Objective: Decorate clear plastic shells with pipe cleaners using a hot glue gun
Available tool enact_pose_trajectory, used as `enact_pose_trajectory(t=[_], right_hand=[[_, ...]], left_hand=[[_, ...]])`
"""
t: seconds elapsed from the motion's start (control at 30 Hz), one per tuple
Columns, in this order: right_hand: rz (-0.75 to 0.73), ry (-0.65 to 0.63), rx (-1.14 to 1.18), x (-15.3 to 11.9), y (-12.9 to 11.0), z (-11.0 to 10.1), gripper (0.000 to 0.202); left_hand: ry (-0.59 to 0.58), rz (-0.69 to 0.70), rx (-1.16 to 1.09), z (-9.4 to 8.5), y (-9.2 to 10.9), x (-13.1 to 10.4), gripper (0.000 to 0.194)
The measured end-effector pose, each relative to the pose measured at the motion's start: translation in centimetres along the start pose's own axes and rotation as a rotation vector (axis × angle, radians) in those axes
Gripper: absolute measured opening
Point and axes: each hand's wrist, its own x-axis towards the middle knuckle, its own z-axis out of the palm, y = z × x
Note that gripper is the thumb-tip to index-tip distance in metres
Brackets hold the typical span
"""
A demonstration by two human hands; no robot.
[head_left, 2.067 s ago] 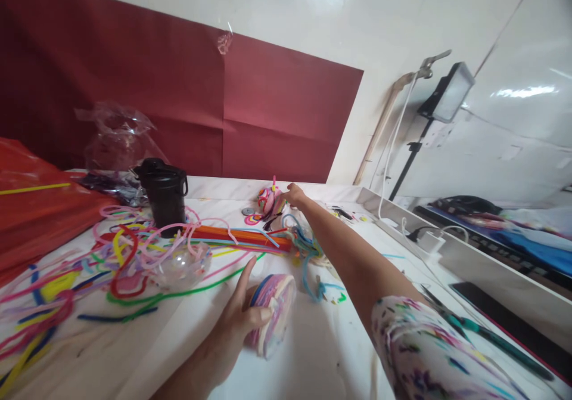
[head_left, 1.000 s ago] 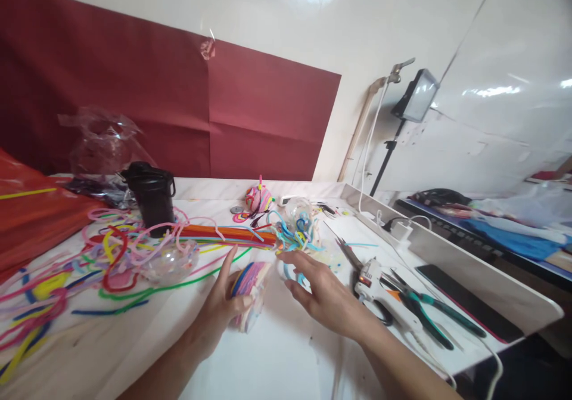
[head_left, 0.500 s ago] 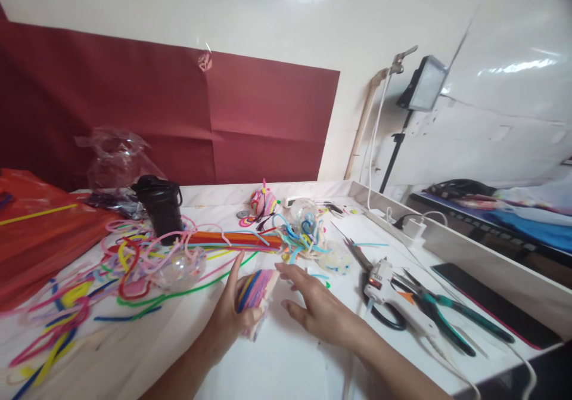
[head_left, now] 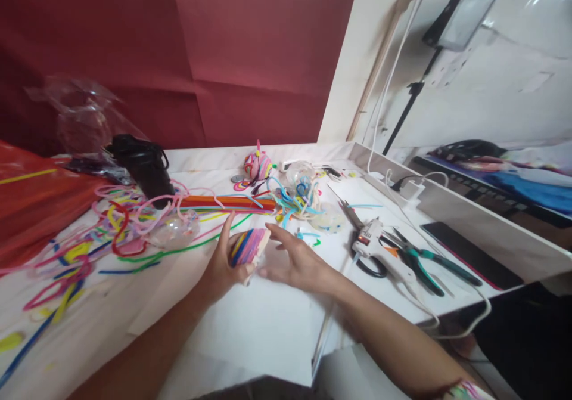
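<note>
The left hand [head_left: 226, 269] held the striped piece [head_left: 248, 248] above a white sheet [head_left: 254, 340], near the middle. The right hand [head_left: 301, 261] was open and bent, just right of the piece, but whether it touched was hard to tell. A glue gun [head_left: 373, 240] and pliers [head_left: 431, 263] lay to the right, and a striped ball [head_left: 258, 166] sat far back.

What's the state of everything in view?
Striped craft piece, held, tilted
Left hand, gripping it
Right hand, fingers curved open, contact unclear
Glue gun, lying down
Green-handled pliers, handles spread
Black cup, lidded, standing
Orange-red pipe cleaners, bundled straight
Multicolored pipe cleaners, tangled
Maroon wall sheet, creased
Floodlight, lit or not unclear
</note>
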Motion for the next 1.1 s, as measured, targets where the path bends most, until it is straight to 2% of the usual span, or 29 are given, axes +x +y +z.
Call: enact_pose_trajectory(t=[0.2,0.4,0.63,0.9,0.97,1.1], right_hand=[[0.042,0.017,0.038,0.0,-0.6,-0.1,0.091],[0.091,0.052,-0.005,0.0,-1.0,0.2,0.089],[0.077,0.089,-0.021,-0.1,-1.6,0.4,0.085],[0.099,0.046,-0.049,-0.2,-2.2,0.1,0.095],[0.105,0.040,0.024,-0.1,-1.9,-0.1,0.091],[0.155,0.053,0.217,0.4,-1.5,-0.2,0.068]], left_hand=[[-0.005,0.041,0.063,0.4,0.3,-0.1,0.118],[-0.022,0.016,0.109,0.6,1.1,-0.2,0.122],[-0.020,0.035,0.139,0.6,0.4,-0.1,0.123],[-0.026,0.045,0.125,0.4,0.2,0.1,0.122],[-0.015,0.041,0.133,0.5,0.3,0.1,0.121],[-0.006,0.021,0.146,0.6,0.4,0.1,0.121]])
